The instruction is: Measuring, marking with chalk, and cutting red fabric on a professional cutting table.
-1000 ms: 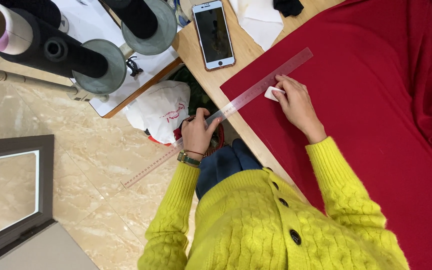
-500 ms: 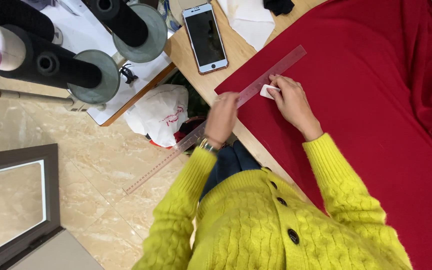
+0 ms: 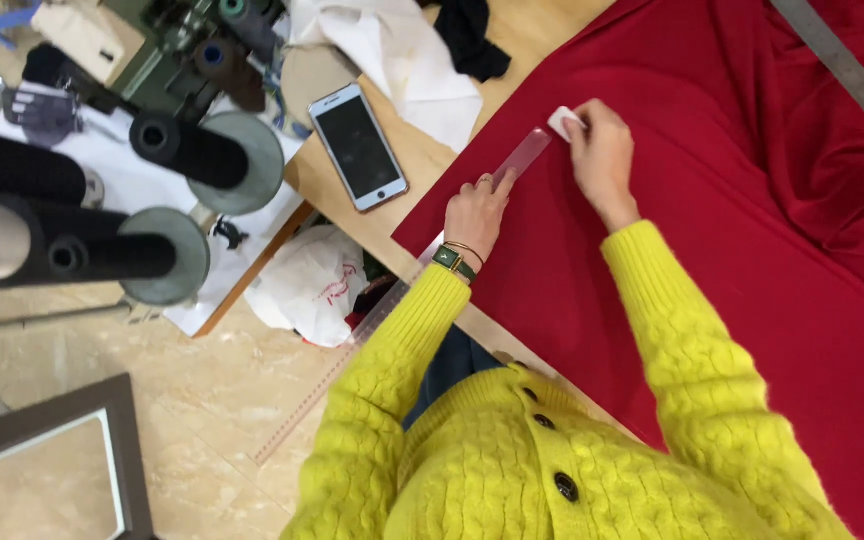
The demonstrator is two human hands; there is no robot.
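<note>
A long clear ruler (image 3: 524,157) lies slantwise on red fabric (image 3: 752,250) spread over a wooden table (image 3: 432,170); its lower end sticks out past the table edge. My left hand (image 3: 474,212) presses flat on the ruler near the fabric's edge, a watch on its wrist. My right hand (image 3: 602,155) pinches a small white piece of chalk (image 3: 563,122) at the ruler's upper end. Both arms wear yellow knitted sleeves.
A phone (image 3: 358,146) lies on the table left of the fabric. White cloth (image 3: 392,60) and a black scrap (image 3: 472,38) sit at the top. Large thread cones (image 3: 152,250) stand left. A white bag (image 3: 312,285) is on the floor. A metal ruler (image 3: 842,70) crosses the top right.
My left hand has slid up along the ruler onto the fabric's edge. My right hand with the chalk has stayed at the ruler's upper end. The view has shifted.
</note>
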